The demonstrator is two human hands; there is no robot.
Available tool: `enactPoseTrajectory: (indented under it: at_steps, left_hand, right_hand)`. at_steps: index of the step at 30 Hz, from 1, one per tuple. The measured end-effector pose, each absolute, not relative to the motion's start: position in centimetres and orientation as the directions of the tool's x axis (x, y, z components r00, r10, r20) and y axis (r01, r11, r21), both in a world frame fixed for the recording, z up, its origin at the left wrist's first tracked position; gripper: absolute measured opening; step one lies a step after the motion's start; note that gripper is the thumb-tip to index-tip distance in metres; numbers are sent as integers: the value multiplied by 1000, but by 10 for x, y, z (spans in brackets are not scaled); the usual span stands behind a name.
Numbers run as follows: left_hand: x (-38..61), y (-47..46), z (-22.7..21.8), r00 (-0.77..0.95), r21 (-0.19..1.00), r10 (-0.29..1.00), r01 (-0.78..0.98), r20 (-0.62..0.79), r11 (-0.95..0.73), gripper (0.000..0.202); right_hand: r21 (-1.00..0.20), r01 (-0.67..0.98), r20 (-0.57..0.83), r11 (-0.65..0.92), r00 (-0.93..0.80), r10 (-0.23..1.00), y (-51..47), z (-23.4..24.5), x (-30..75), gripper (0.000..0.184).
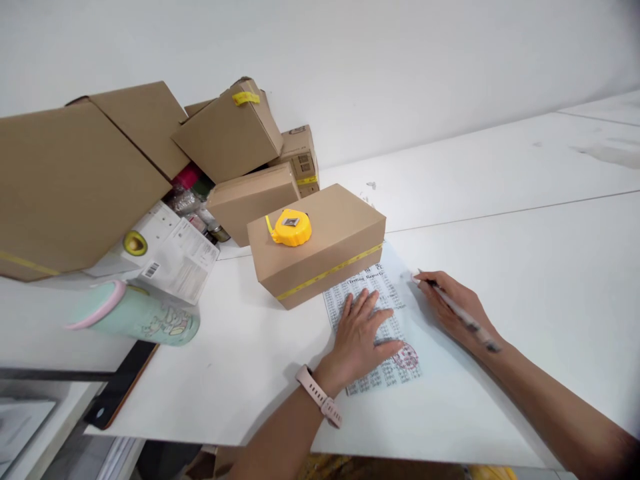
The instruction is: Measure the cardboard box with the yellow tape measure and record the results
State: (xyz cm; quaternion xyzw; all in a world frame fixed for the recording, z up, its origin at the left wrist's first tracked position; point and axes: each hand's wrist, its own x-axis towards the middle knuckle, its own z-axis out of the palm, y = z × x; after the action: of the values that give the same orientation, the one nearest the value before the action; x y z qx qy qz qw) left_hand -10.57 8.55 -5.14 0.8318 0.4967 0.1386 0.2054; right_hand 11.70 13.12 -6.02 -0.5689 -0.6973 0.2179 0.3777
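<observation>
My left hand (363,333) lies flat with spread fingers on a printed sheet (373,381) that has dense text and a red round stamp. In my right hand (455,307) is a pen (465,315), its tip near the pale bluish part of the paper (430,347) to the right of the print. Just beyond the sheet stands a brown cardboard box (325,233) with yellow tape along its side, covering the sheet's top edge. On that box rests a yellow tape measure (293,228), with a short end of its blade sticking out.
More cardboard boxes (230,137) are piled at the back left. A mint-green tumbler (145,313) and a white carton with an avocado picture (180,257) stand to the left. A dark flat device (123,383) lies at the left edge of the white table (215,393).
</observation>
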Motion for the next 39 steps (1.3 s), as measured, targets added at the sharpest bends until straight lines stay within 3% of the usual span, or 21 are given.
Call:
enactPoseTrajectory:
  at_steps: [6, 14, 18, 28, 31, 33, 36, 37, 39]
  left_hand:
    - [-107, 78, -49, 478, 494, 878, 756, 33, -430, 56]
    - [-99, 73, -46, 453, 485, 891, 781, -7, -393, 57]
    - [-95, 66, -46, 477, 473, 879, 775, -4, -418, 58]
    - [-79, -3, -40, 507, 444, 862, 775, -10, -451, 58]
    - [-83, -17, -29, 498, 457, 863, 752, 79, -475, 55]
    - [-93, -16, -9, 376, 446, 874, 754, 308, -482, 47]
    - [-117, 2, 34, 13, 405, 759, 840, 651, -362, 35]
    - [-126, 10, 49, -97, 404, 720, 875, 687, -267, 39]
    - [-143, 27, 71, -253, 412, 738, 910, 625, -37, 59]
  right_hand:
    - [-501, 727, 414, 469, -275, 868, 140, -77, 130, 46]
    - [-353, 771, 448, 530, -358, 819, 144, -93, 135, 42]
    - [-287, 780, 434, 557, -413, 801, 140, -90, 141, 48]
    - [-49, 807, 444, 588, -510, 736, 74, -89, 155, 49]
    - [-42, 828, 469, 559, -478, 743, 61, -93, 160, 43]
    - [-57, 848, 478, 526, -440, 760, 58, -93, 161, 40]
    - [-99, 855, 487, 509, -404, 774, 57, -91, 159, 47]
    - [-113, 854, 490, 508, -397, 776, 57, -90, 159, 51]
    - [-135, 852, 496, 506, -384, 779, 57, -90, 159, 54]
